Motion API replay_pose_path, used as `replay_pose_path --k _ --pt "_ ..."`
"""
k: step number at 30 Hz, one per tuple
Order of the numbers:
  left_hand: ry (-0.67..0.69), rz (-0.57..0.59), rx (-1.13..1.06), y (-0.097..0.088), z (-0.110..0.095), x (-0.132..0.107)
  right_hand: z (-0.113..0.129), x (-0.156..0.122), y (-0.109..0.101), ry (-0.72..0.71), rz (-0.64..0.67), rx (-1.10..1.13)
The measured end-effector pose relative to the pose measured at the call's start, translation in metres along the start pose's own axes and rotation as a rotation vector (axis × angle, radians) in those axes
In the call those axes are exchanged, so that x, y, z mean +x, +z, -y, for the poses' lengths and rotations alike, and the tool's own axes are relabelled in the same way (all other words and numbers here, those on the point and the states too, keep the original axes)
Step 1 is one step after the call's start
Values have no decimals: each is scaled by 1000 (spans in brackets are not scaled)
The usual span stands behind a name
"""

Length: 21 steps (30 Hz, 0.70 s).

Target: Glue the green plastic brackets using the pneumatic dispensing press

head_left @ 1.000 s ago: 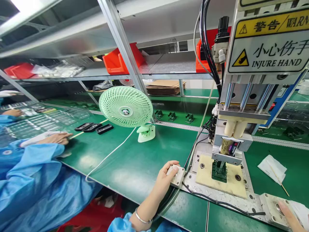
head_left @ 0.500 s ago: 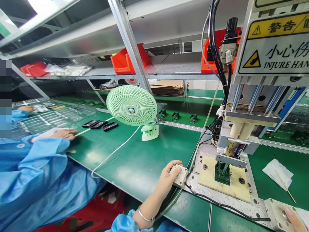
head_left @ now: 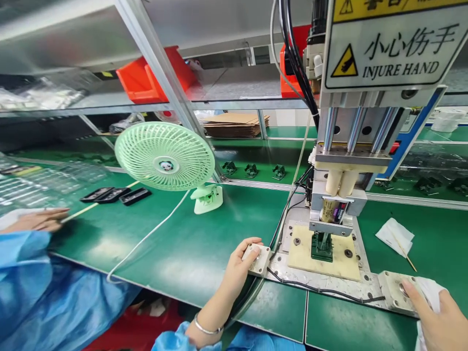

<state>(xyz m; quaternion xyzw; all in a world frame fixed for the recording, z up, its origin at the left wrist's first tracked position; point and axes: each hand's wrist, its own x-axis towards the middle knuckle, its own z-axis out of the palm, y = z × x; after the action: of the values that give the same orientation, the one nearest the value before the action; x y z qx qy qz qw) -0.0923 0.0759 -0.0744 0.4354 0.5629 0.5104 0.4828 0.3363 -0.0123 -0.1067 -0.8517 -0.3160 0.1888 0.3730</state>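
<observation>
My left hand (head_left: 238,267) is wrapped round the left button box (head_left: 262,266) of a press, its thumb on the button. At the lower right, my right hand (head_left: 438,312) holds a crumpled white wipe (head_left: 429,291), with a finger or thumb on the button of the right button box (head_left: 395,291). Between the hands stands the press (head_left: 360,156), its lower end over a dark green part (head_left: 321,249). That part sits on a cream fixture plate (head_left: 341,265). Whether the tool touches the part is hard to see.
A pale green fan (head_left: 164,156) with a white cable (head_left: 153,231) stands to the left. Black trays (head_left: 135,196) lie beyond a co-worker's hand (head_left: 40,219). Several green parts (head_left: 251,170) line the back. A white sheet with a stick (head_left: 397,236) lies right of the press.
The view has turned to the right, so the scene has shifted left and more of my right hand and its wipe shows. Both hands stay at the button boxes.
</observation>
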Motion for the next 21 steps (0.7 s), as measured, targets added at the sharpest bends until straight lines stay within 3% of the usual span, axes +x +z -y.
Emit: replay_pose_path --k 2,8,16,21 --pt "-3 -4 5 -1 0 0 15 -7 -3 73 24 1" --pt "1 -11 13 0 -1 -1 22 -12 -3 39 -40 90" --pt "-38 -37 5 0 -4 1 25 -10 0 -167 -133 226" --pt "-60 -80 23 7 -13 -1 27 -11 0 -216 -146 270"
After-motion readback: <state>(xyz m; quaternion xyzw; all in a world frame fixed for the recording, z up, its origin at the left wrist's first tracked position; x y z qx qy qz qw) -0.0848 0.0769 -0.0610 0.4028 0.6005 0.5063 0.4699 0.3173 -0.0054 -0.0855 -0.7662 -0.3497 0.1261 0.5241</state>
